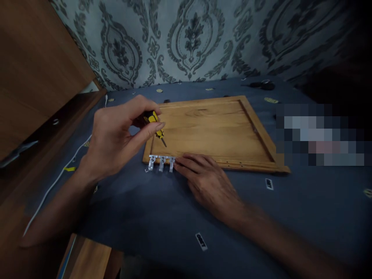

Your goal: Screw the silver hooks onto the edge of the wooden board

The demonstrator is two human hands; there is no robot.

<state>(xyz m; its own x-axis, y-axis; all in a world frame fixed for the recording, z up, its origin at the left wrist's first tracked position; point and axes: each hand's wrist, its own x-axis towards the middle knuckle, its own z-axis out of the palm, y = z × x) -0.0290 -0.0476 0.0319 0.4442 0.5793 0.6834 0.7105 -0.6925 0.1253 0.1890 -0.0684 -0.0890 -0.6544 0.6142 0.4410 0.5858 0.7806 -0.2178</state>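
Note:
My left hand is closed around a small screwdriver with a yellow and black handle. Its metal shaft slants down over the left part of a wooden framed panel, above a row of silver metal hooks, and the tip looks apart from them. The hooks lie along the panel's front left edge, with their curved ends hanging past it. My right hand lies on the front edge with fingers stretched out, the fingertips at the right end of the hooks.
Dark blue patterned bedding spreads under the panel. A dark tool lies behind it on the right. A white cable runs along the left, beside a wooden cabinet. A patterned curtain hangs behind. Pixelation covers an area at right.

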